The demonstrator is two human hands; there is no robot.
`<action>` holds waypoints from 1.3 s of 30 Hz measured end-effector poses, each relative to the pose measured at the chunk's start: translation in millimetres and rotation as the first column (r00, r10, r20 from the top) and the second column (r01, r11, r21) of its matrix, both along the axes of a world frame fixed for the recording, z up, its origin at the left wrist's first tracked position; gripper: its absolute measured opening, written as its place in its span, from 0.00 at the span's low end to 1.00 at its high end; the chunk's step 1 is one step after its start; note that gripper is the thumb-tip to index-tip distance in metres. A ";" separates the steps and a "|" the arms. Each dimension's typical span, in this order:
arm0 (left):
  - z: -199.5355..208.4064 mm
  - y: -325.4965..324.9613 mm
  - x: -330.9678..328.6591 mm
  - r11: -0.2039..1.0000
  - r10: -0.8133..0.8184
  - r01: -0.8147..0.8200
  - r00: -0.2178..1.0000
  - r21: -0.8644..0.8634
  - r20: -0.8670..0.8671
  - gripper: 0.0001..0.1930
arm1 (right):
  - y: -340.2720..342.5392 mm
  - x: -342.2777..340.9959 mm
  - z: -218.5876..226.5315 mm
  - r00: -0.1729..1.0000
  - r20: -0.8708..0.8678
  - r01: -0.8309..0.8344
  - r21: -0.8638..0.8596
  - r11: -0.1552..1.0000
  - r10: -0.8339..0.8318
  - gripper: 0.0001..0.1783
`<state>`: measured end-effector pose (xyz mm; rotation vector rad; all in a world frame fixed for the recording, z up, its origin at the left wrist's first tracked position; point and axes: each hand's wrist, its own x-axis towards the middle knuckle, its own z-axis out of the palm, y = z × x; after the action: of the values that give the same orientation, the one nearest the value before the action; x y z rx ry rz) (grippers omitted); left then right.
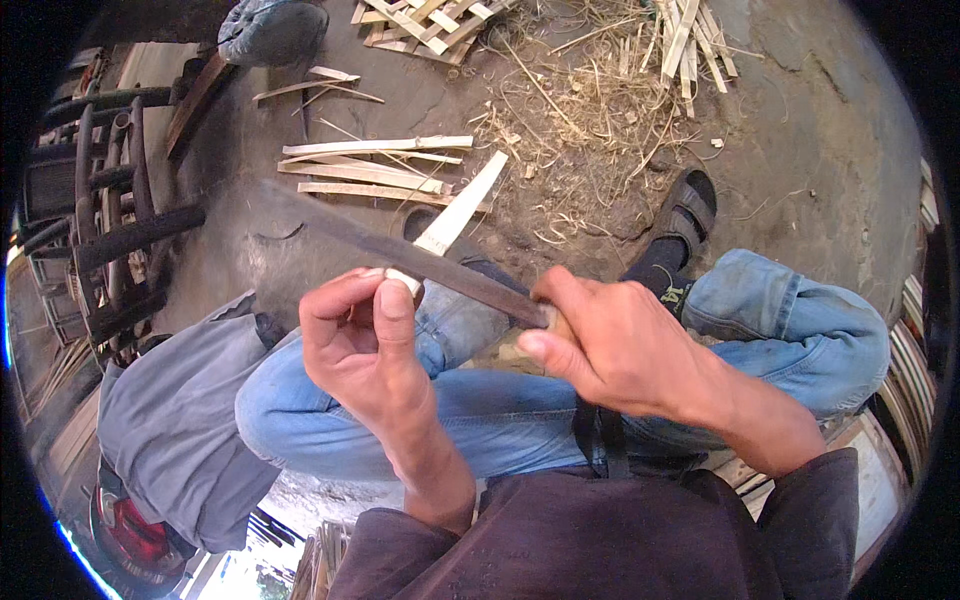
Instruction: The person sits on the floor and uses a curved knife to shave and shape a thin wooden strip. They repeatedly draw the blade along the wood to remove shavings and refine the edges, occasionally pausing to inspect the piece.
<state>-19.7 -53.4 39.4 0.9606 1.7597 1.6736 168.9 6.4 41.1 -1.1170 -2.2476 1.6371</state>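
My left hand (pixel 365 345) pinches the near end of a pale bamboo strip (pixel 463 208) between thumb and fingers. The strip slants up and away to the right. In my right hand (pixel 625 345) is the handle of a long knife (pixel 430 264), the fist wrapped round it. Its dark blade reaches to the upper left and crosses over the strip just beyond my left fingertips; the far end of the blade is blurred. Whether the edge bites into the strip I cannot tell. Both hands are above my lap.
Several split strips (pixel 370 165) lie on the floor beyond my left hand. Shavings (pixel 570 130) are heaped ahead, with a woven lattice (pixel 430 25) and a strip bundle (pixel 690 45) behind. Dark frames (pixel 110 200) stand at left, near a grey cloth (pixel 190 420). My sandalled foot (pixel 685 215) is ahead.
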 end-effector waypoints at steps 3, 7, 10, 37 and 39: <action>2.5 -0.2 3.4 0.999 0.038 -0.038 0.998 -0.012 0.039 0.11 | 1.3 -0.8 1.7 0.999 0.038 -0.009 0.008 1.000 0.008 0.23; -0.6 -3.0 1.2 0.999 -0.013 0.016 0.996 -0.031 0.089 0.11 | 0.5 -2.4 1.6 0.997 0.071 -0.017 0.030 0.999 0.015 0.22; -5.1 -9.7 -3.6 0.998 -0.040 0.045 0.993 -0.052 0.111 0.11 | 0.8 -3.2 10.3 0.998 0.065 -0.022 -0.017 1.000 0.023 0.22; 5.8 1.3 9.7 0.994 0.099 -0.091 0.985 -0.058 0.143 0.12 | 3.2 -2.0 -0.9 0.987 0.162 0.018 -0.005 1.000 -0.017 0.24; -0.2 -0.5 5.0 0.999 0.035 -0.035 0.986 -0.006 0.161 0.12 | -6.9 3.6 10.1 1.000 -0.020 0.023 0.082 0.996 -0.022 0.24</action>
<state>-14.7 -53.9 39.2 0.7736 1.6803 1.7191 172.6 -0.5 51.2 -1.0980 -2.2593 1.5260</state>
